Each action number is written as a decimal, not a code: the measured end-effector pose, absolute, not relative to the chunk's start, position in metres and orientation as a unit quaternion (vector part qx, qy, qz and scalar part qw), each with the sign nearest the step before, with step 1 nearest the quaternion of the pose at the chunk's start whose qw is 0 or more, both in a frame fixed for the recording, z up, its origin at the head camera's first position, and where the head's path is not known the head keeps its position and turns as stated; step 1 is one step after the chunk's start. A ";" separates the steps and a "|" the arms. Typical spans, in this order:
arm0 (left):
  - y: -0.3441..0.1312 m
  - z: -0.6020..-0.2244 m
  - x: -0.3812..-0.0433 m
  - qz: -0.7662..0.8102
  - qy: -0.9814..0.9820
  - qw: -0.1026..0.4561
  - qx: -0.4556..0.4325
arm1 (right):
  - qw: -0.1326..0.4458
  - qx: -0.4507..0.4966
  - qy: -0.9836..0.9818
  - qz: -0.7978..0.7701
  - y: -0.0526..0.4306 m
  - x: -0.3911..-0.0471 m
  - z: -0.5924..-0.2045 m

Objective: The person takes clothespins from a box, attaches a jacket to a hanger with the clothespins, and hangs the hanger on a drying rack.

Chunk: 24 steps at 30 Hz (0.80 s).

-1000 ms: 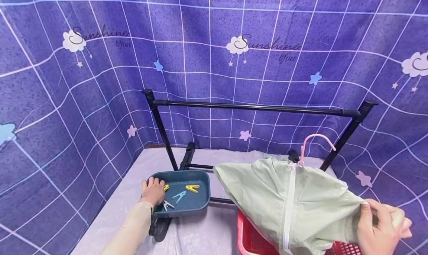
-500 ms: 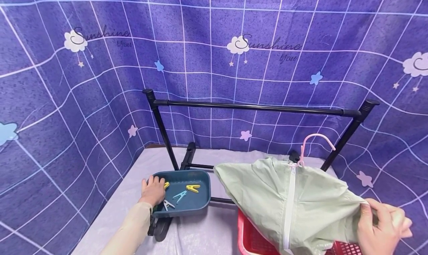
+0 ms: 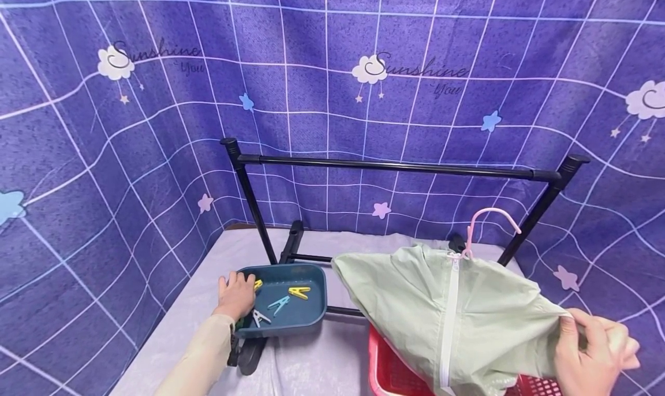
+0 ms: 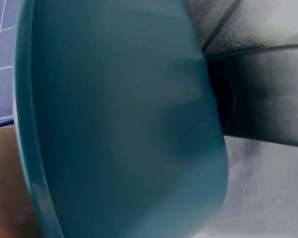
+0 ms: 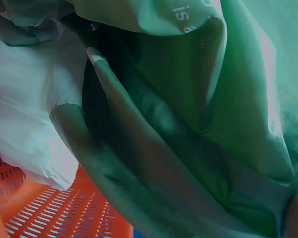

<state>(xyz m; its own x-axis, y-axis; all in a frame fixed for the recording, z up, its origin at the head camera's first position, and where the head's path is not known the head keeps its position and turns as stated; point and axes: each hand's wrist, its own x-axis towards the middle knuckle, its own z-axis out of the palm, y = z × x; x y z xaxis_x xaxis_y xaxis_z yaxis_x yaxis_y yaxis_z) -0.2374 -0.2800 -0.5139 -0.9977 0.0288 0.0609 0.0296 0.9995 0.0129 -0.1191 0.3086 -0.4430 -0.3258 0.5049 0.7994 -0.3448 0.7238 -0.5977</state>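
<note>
Purple curtain (image 3: 291,38); right hand (image 3: 592,347) pinches green jacket (image 3: 405,303); left hand (image 3: 236,297) at bin (image 3: 286,330), grip unclear.

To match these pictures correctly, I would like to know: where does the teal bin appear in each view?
Head: the teal bin is left of centre, in the lower half, with the left hand at its left end.
Left wrist: the teal bin fills the middle, top to bottom.
Right wrist: not in it.
Head and left wrist share the gridded curtain: background in one, upper left edge in the other.
</note>
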 end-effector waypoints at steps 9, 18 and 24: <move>-0.279 -0.513 -0.234 -0.018 -0.998 0.061 -0.024 | 0.582 -0.053 -0.725 0.364 0.309 -0.120 -0.444; -0.276 -0.508 -0.231 -0.023 -0.996 0.083 -0.029 | 0.586 -0.055 -0.719 0.370 0.308 -0.120 -0.444; -0.274 -0.505 -0.230 -0.020 -0.995 0.091 -0.038 | 0.588 -0.054 -0.718 0.369 0.308 -0.120 -0.444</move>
<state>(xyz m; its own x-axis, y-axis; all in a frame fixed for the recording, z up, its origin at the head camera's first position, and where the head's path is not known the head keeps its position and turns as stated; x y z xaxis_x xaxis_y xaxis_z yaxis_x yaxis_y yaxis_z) -0.2303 -0.2741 -0.5049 -0.9807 0.0724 0.1818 0.0795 0.9963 0.0323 -0.1196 0.3077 -0.4441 -0.3031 0.5114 0.8041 -0.3556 0.7222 -0.5933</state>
